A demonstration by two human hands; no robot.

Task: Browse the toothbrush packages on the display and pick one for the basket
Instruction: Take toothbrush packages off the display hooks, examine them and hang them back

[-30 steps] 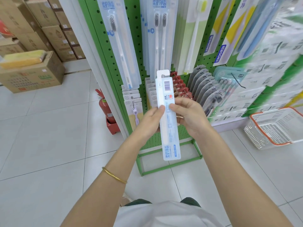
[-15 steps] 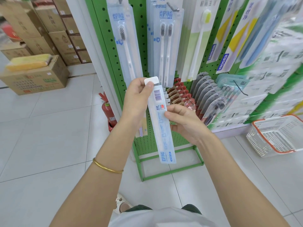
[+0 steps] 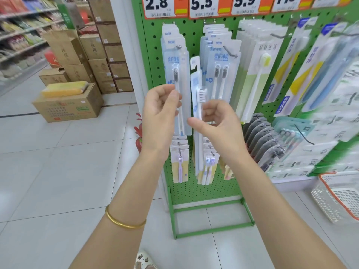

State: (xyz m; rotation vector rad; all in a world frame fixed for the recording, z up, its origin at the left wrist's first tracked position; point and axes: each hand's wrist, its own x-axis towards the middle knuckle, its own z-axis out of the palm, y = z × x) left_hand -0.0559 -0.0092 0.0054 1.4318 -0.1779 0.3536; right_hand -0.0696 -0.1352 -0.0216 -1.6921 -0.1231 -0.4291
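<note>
- Pinching the toothbrush package point(image 3: 195, 82) upright — your right hand point(image 3: 217, 123), grip clamped on it;
- your left hand point(image 3: 159, 111) beside it, grip slack, fingers loosely curled.

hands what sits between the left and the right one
Head view: a narrow toothbrush package stands upright between the left hand and the right hand, which pinches it.

Green pegboard display point(image 3: 153, 61) stands on tiled floor point(image 3: 58, 171), toothbrush packages point(image 3: 221, 74) on its hooks; basket point(image 3: 326, 202) right, cardboard boxes point(image 3: 68, 107) left.
</note>
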